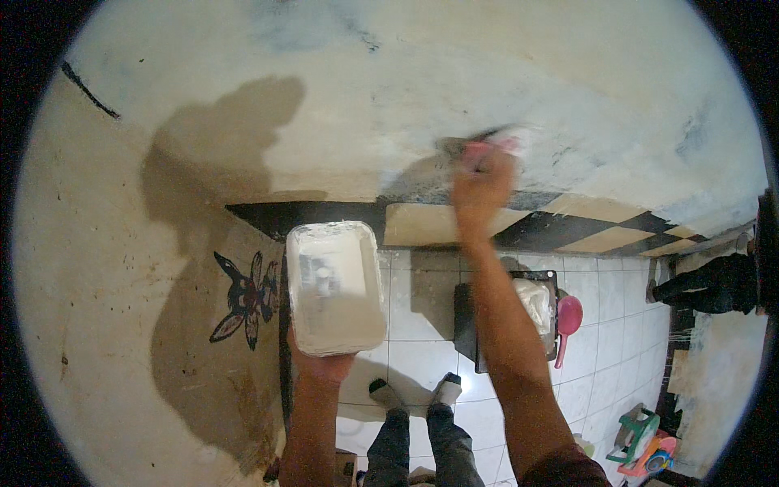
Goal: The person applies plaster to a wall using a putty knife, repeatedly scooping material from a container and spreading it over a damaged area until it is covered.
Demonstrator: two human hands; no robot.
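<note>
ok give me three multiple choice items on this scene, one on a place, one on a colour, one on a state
1. Where is the right hand?
A. raised against the wall
B. resting on the floor
C. inside the tub

2. What colour is the scoop beside the black tray on the floor?
A. blue
B. pink
C. yellow

3. How is the white tub supported?
A. standing on the tiles
B. hanging from the wall
C. held up on the left hand

Answers: 1 A, the hand presses a blurred pink-handled tool to the wall. 2 B, the scoop shows clearly pink. 3 C, the palm sits under the tub's near end.
</note>
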